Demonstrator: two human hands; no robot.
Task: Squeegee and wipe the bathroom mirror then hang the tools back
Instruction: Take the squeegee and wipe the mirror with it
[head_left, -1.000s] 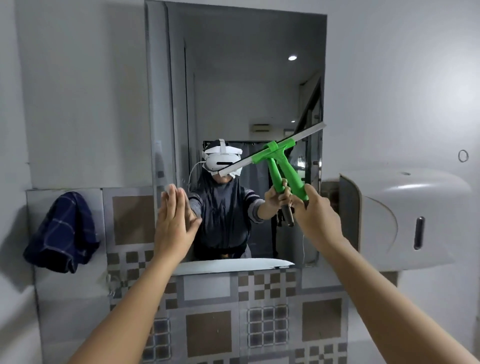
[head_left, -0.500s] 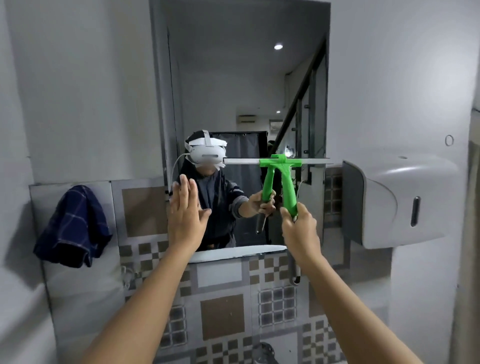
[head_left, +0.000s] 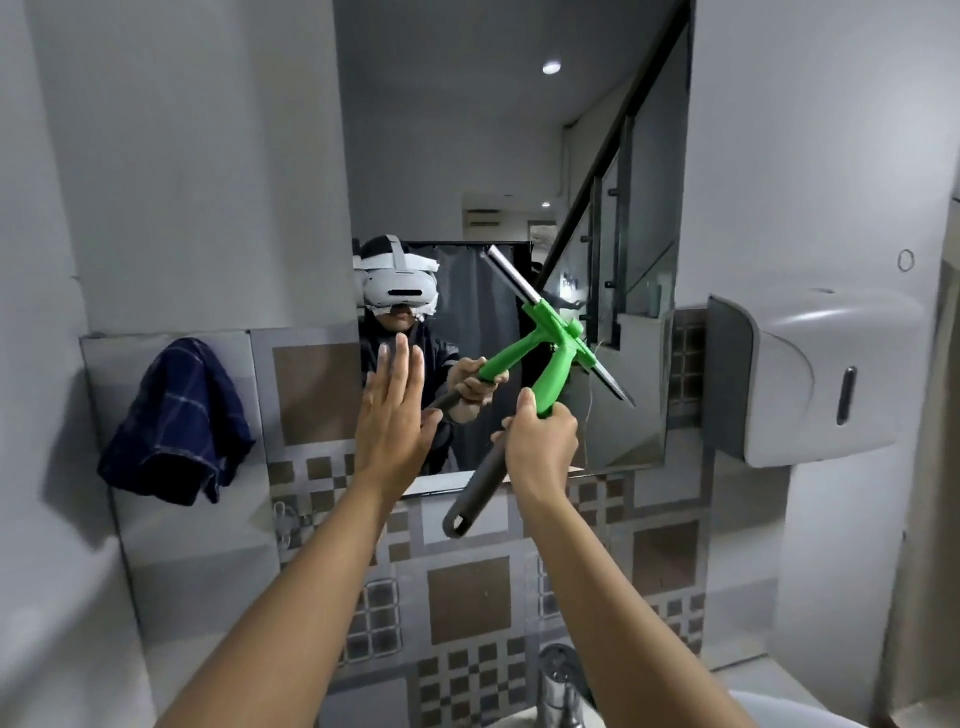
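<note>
The tall mirror (head_left: 519, 130) hangs on the grey wall ahead. My right hand (head_left: 540, 441) grips the green squeegee (head_left: 556, 374) by its handle, whose grey end (head_left: 470, 506) points down-left. The metal blade slants from upper left to lower right against the lower right of the glass. My left hand (head_left: 392, 415) is flat and open, fingers up, by the mirror's lower left edge. A dark blue checked cloth (head_left: 176, 421) hangs on the tiled wall at left.
A white paper dispenser (head_left: 810, 379) juts from the wall at right. Below, a chrome tap (head_left: 558, 686) and a white basin rim (head_left: 779, 712) sit at the bottom edge. Patterned tiles cover the wall under the mirror.
The squeegee blade has turned from level to a steep slant, its right end dropping. The view has shifted so the mirror sits further right and closer. My left hand stays open near the glass.
</note>
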